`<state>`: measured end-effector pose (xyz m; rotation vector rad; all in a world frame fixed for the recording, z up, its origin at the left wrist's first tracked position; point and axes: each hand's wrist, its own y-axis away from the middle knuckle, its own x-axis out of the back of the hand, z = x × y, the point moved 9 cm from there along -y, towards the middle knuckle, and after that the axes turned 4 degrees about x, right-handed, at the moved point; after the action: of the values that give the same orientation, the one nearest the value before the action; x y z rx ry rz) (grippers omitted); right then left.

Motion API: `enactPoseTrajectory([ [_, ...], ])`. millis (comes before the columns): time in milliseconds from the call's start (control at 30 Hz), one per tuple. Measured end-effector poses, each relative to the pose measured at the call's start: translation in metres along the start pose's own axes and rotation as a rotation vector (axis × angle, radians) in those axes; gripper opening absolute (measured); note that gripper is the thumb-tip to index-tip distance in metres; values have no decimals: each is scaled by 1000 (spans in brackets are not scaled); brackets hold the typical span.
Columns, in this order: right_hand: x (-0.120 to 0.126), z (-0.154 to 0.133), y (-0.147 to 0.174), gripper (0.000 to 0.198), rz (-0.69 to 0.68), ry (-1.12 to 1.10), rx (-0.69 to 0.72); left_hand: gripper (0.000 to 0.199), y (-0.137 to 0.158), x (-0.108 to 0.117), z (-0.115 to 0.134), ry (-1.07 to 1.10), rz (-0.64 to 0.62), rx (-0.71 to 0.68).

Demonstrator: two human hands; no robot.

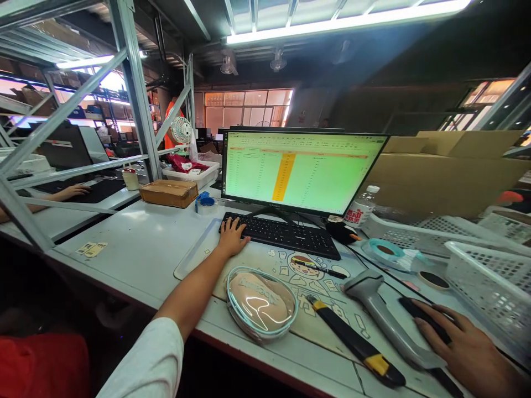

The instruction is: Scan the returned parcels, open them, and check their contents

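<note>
My left hand (232,237) rests on the left end of a black keyboard (290,235), fingers spread over the keys. At the lower right, my right hand (464,340) is wrapped over a black computer mouse (425,319). A monitor (253,171) behind the keyboard shows a green spreadsheet with an orange column. Left of the mouse lies a grey barcode scanner (384,318), with a black and yellow utility knife (348,337) beside it. An oval clear pouch (261,304) sits at the desk's front edge. A black pen (319,269) lies on the cartoon-printed desk mat (199,257).
White plastic baskets (489,276), tape rolls (385,251) and a bottle (362,207) stand on the right. A cardboard box (169,193) and blue tape (205,203) lie back left. A metal frame post (136,88) rises there; another person's hand (74,192) is beyond.
</note>
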<state>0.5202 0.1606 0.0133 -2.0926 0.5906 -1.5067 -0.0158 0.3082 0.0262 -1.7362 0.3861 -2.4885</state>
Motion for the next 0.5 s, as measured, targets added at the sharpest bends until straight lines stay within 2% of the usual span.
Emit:
enactPoseTrajectory([
  [67,-7,5,3,63,-68,42,-4,60,6,20,7,17,-45,-7],
  [133,-9,7,6,61,-92,83,-16,63,22,33,20,39,-171,-68],
  [233,-1,-3,6,61,-98,115,-21,69,68,30,40,7,-460,-177],
  [300,16,-22,1,59,-60,126,-18,71,101,26,44,4,-552,-195],
  [367,42,-58,-5,56,26,100,13,63,126,32,45,106,-502,-191],
  [433,65,-112,-5,59,79,-15,67,49,145,45,45,273,-388,-186],
  [467,67,-143,-2,61,10,-116,82,43,155,53,47,351,-324,-192],
  [500,61,-177,5,67,-117,-232,85,36,164,63,52,419,-262,-213],
])
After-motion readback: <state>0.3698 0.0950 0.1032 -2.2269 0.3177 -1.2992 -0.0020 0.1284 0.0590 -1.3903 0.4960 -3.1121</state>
